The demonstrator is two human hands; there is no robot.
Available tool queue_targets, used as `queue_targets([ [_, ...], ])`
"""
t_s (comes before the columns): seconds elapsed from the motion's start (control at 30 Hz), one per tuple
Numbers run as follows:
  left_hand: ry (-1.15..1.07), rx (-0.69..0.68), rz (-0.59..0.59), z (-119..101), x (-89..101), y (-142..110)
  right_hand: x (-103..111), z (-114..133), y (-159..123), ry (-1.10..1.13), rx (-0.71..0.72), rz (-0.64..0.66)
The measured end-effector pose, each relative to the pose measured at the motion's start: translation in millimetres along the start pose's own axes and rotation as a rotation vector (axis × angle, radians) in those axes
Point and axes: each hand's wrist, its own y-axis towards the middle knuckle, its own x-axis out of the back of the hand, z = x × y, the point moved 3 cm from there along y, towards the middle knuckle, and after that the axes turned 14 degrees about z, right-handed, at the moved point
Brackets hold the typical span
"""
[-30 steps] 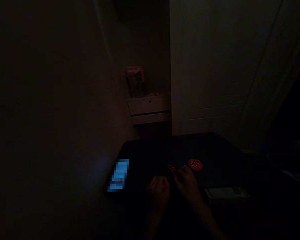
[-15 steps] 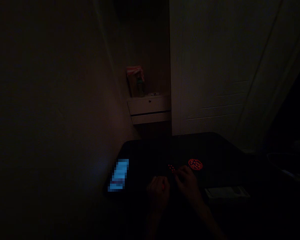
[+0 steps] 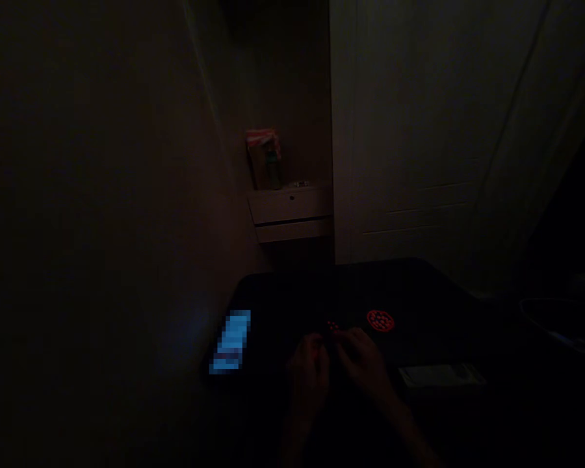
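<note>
The scene is very dark. My left hand is closed at the near middle of the black table, with a faint red spot showing between thumb and fingers; its shape cannot be made out. Close beside it on the right, my right hand has its fingertips pinched together near a reddish glow, and what they hold is too dim to name. Several small red glowing dots show just beyond the fingertips. Further right lies a round red-rimmed thing with red dots inside its ring.
A lit, blurred screen lies at the table's left edge. To the right of my right hand is a pale flat packet. Behind the black table stand a drawer unit and a pale panelled door.
My left hand's fingertips have moved forward and nearer to my right hand. My right fingertips have shifted slightly left, and fewer red dots show beyond them. The round red-rimmed thing stays put.
</note>
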Motion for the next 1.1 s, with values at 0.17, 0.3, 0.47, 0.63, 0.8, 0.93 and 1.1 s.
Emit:
queue_targets([
  [0.17, -0.052, 0.013, 0.047, 3.7, -1.1, 0.2, -1.6, 4.9, -1.2, -0.096, 0.082, 0.090],
  [0.3, 0.082, -0.062, 0.016, 3.8, -6.3, 0.8, -2.2, 0.7, -3.2, -0.128, 0.141, 0.110],
  [0.47, 0.126, -0.095, -0.006, 6.0, -8.6, 0.3, -1.5, 0.6, -3.2, -0.132, 0.171, 0.076],
  [0.63, 0.130, -0.042, 0.012, 10.6, -8.8, 0.6, -0.9, 5.8, -1.8, -0.128, 0.137, 0.080],
  [0.8, 0.113, -0.014, 0.046, 13.9, -9.0, 0.2, -1.1, 7.2, -2.4, -0.152, 0.134, 0.118],
  [0.93, 0.062, -0.004, 0.027, 13.8, -6.7, -0.3, 0.8, 10.5, -1.9, -0.122, 0.139, 0.144],
  [1.1, 0.021, 0.015, 0.019, 11.3, -4.6, -0.5, 3.9, 13.2, -2.2, -0.081, 0.170, 0.157],
])
